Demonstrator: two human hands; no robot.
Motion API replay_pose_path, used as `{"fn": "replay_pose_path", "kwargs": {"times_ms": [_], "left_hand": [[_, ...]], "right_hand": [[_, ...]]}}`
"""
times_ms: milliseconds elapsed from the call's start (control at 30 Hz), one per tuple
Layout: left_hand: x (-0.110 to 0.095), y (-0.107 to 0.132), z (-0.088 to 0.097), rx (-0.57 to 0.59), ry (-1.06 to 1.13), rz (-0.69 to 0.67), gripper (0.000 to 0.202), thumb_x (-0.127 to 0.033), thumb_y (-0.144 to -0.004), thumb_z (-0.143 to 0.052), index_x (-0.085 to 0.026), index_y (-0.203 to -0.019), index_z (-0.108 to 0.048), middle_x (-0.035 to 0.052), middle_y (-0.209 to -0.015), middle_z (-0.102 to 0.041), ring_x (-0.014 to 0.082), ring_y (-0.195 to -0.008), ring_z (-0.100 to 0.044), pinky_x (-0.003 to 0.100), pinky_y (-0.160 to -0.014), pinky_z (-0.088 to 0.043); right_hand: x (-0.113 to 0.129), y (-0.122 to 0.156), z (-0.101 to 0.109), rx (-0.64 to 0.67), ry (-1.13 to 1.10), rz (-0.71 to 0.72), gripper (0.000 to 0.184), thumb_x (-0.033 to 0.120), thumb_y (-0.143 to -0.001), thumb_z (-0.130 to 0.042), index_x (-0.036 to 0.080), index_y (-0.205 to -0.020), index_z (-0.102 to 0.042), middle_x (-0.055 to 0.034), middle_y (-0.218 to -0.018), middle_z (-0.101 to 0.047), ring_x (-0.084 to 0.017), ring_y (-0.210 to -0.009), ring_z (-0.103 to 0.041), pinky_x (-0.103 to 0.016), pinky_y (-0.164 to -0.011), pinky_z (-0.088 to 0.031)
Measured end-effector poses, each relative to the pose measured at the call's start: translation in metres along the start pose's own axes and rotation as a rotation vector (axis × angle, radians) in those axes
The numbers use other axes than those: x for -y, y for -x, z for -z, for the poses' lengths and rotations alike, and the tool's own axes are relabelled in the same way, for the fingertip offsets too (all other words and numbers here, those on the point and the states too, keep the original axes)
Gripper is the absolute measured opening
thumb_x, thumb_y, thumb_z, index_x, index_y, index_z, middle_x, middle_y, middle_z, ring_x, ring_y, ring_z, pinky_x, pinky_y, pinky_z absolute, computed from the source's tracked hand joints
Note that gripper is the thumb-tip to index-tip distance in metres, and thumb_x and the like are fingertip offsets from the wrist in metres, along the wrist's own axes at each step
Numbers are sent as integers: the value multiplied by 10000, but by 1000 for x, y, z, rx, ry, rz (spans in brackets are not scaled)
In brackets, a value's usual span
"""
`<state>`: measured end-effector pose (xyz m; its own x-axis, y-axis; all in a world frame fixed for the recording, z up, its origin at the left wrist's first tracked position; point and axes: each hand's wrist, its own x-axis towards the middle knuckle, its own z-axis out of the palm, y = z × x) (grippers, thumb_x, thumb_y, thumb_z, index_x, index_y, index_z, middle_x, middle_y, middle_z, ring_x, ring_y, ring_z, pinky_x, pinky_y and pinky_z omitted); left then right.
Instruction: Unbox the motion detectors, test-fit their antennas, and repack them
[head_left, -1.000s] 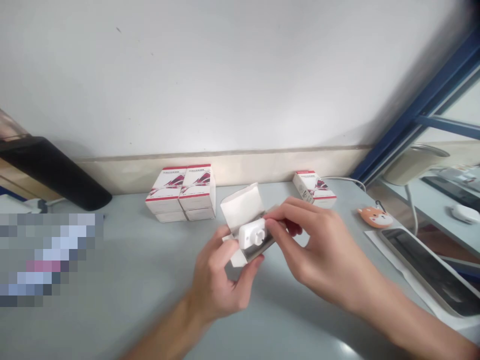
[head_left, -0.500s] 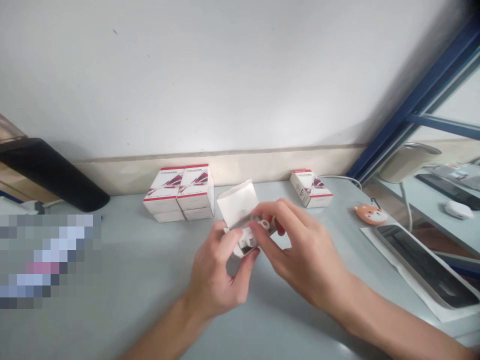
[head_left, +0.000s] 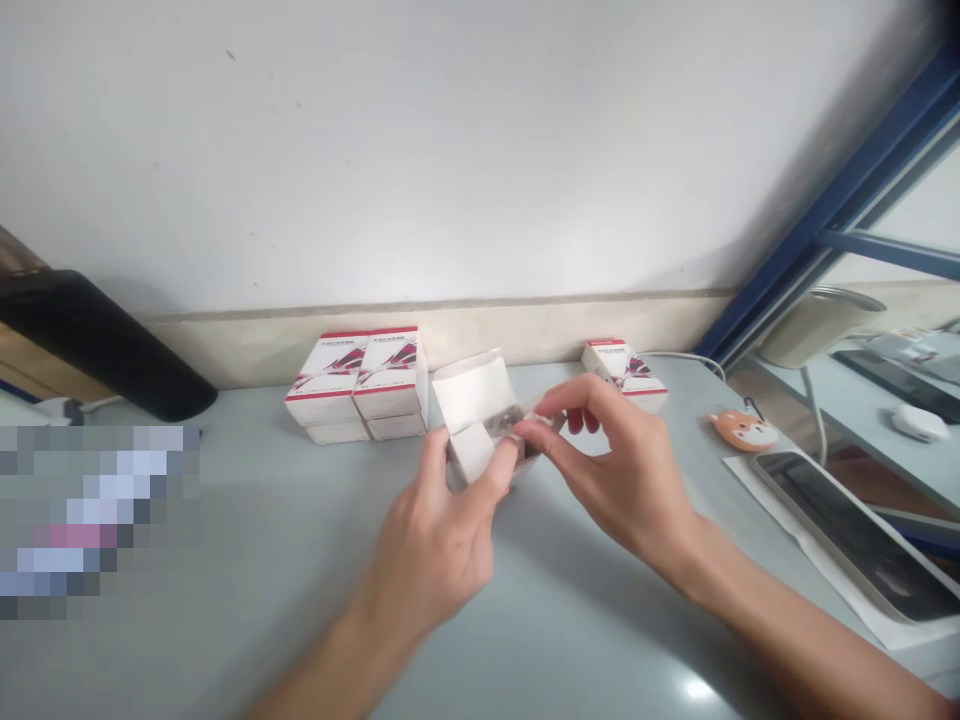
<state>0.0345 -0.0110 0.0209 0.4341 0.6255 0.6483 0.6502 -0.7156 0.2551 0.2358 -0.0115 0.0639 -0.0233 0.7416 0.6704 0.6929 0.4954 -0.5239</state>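
Observation:
My left hand (head_left: 439,540) grips a small white cardboard box (head_left: 474,415) from below, thumb and fingers closed on its open end. The box's top flap stands up towards the wall. My right hand (head_left: 619,465) pinches the other side of the box at its mouth, fingertips pressed together there. The white plug-like part is down inside the box and I cannot see it. Both hands hover just above the grey table (head_left: 247,540) near its middle.
A stack of white-and-red boxes (head_left: 358,385) stands against the wall, one more white-and-red box (head_left: 626,367) to the right. An orange animal-shaped charm (head_left: 739,428) and a dark tablet on paper (head_left: 862,540) lie at right. A black object (head_left: 97,345) sits far left.
The white part that stuck out of the box a second ago has gone inside it. Both hands have shifted slightly towards the wall, and the left thumb now covers the box's opening.

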Motion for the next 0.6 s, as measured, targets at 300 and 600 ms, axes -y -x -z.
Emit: {"fn": "replay_pose_path", "kwargs": {"times_ms": [300,600], "left_hand": [[1,-4,3,-84,-181,41,368,-204,-998,-554,-289,-1355,-577,52,-1005,-578,104,-626,-585,191,-481,-389],[2,-5,4,-101,-194,23,347,-208,-981,-562,-282,-1320,-573,29,-931,-542,101,-568,-503,204,-469,-376]], "right_hand": [[-4,0,-5,101,-4,133,129,222,-1040,-611,252,-1123,-705,-46,-1030,-733,-174,-889,-697,-333,-788,-575],[-8,1,-3,76,17,265,290,116,-1035,-563,250,-1267,-675,-58,-1043,-740,-174,-882,-715,-349,-799,-592]]}}
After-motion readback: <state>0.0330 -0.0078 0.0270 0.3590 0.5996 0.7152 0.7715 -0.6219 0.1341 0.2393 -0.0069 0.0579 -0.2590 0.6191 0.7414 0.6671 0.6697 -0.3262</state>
